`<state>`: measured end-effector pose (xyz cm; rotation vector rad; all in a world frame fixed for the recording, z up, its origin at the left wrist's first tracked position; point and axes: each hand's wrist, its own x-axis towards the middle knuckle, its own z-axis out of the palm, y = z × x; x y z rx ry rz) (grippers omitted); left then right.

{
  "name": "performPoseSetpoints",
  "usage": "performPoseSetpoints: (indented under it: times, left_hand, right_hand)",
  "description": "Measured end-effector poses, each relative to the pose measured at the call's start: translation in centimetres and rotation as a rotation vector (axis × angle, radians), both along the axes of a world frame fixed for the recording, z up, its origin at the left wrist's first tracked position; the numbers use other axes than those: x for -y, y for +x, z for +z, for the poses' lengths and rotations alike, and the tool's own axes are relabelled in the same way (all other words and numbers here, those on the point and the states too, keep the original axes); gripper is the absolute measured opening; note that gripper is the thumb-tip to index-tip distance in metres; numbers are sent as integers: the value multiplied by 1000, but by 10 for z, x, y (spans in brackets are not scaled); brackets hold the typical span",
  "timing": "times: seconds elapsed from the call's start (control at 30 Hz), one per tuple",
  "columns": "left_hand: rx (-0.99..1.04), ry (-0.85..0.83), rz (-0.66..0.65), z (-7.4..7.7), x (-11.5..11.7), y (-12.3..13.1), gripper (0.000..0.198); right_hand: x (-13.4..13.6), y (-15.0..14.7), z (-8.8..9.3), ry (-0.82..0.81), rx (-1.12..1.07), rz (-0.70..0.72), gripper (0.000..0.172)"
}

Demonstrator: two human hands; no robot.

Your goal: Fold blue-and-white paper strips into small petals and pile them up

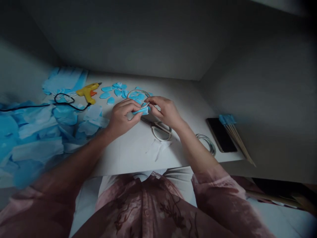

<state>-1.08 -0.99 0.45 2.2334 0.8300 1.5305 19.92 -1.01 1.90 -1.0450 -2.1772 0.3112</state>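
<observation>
L hand [122, 116]: grip clamped on blue fabric pc. [142, 111], ctr. of frame. R hand [167, 110]: fingertips at pc.'s upper R; cannot tell if grip is clamped. Scissors [154, 125] lie on table [128, 157] just below ctr. Glue gun [86, 92]: upper L of frame. Phone [220, 134], blue-tipped sticks [237, 141]: R side of frame.

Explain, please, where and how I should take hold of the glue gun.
Probably the glue gun is best gripped by its handle, from the near side: it lies flat, handle toward you, nozzle pointing right. Mind the cord at the handle's end.
</observation>
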Motion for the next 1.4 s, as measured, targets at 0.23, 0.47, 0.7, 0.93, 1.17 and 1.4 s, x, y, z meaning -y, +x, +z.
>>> performPoseSetpoints:
  times: [0.23,0.47,0.7,0.93,1.17,1.4]
  left_hand:
    - [-45,56,14,-6,-2,0,12]
    - [-74,40,49,-6,0,0,12]
    - [197,-263,-8,-10,-8,-10,16]
    - [540,-522,32,-12,-26,-17,28]
    - [585,-545,50,-7,-30,-18,33]
    - [591,-532,9,-5,-27,-16,35]
  right_hand:
    - [6,0,-22,-64,-148,-102,41]
    - [9,4,-22,-65,-229,-160,24]
    - [9,1,-16,-190,-408,-201,17]
    - [1,14,-11,-486,-483,-24,28]
    - [44,25,14,-335,460,-270,25]
    - [53,5,-5,-303,681,-266,36]
